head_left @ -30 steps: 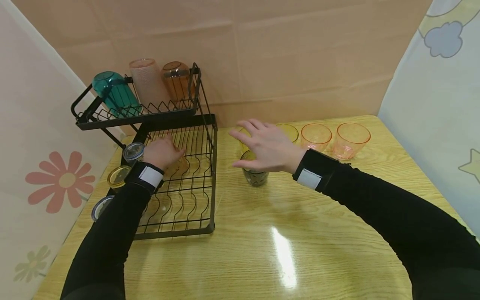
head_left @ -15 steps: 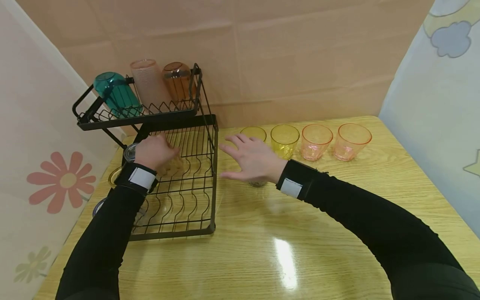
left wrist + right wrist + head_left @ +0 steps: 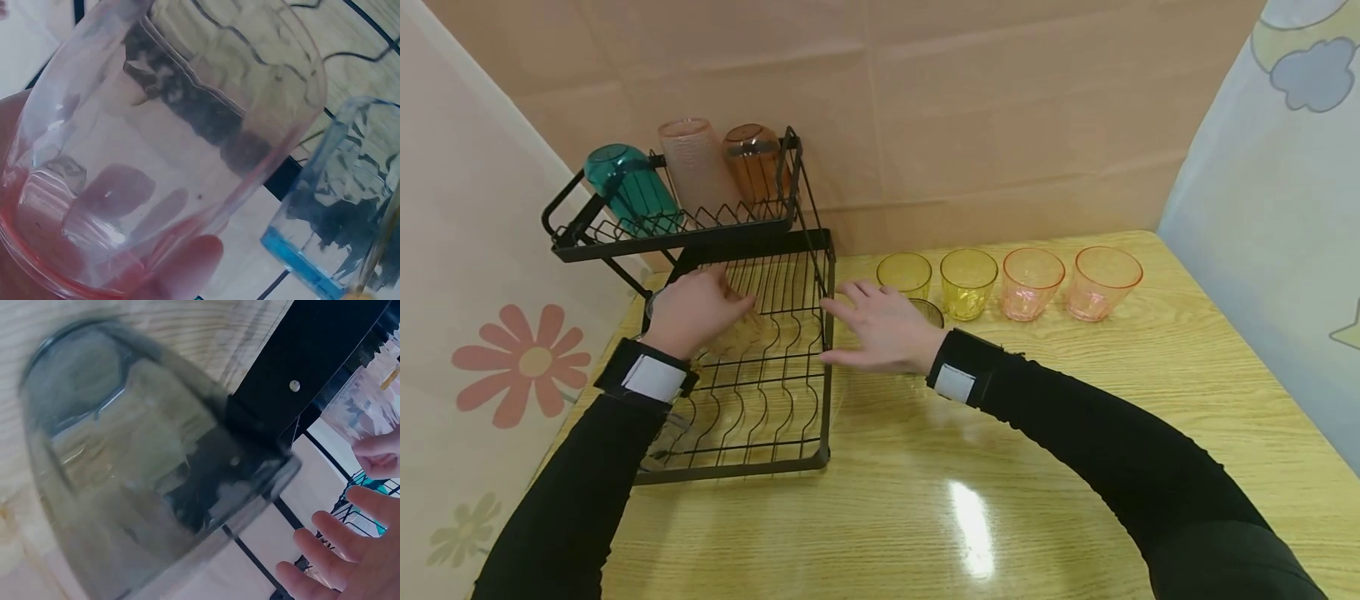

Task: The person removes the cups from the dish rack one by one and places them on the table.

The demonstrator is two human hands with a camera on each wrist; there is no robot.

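Observation:
In the head view my left hand (image 3: pixel 694 312) is over the left side of the dish rack's lower tier, gripping a clear drinking glass (image 3: pixel 737 333) with a pink rim. The left wrist view shows this pink-rimmed glass (image 3: pixel 169 156) tilted, thumb and fingers around its rim end. A blue-rimmed glass (image 3: pixel 331 206) is close beside it. My right hand (image 3: pixel 883 329) is spread with nothing in it, its fingertips at the rack's right edge. Beyond it a grey glass (image 3: pixel 931 312) is partly hidden; the right wrist view shows this grey glass (image 3: pixel 125 469) up close.
The black dish rack (image 3: pixel 760 473) stands at left. Its upper tier holds a teal glass (image 3: pixel 632 187), a tall pink glass (image 3: pixel 696 162) and a brown glass (image 3: pixel 754 167). Yellow glasses (image 3: pixel 968 283) and pink glasses (image 3: pixel 1033 283) line the table's back right.
My left hand has shifted left with the pink-rimmed glass, covering more of the glasses on the rack's left side. The spread right hand has moved left and slightly nearer, up to the rack's edge.

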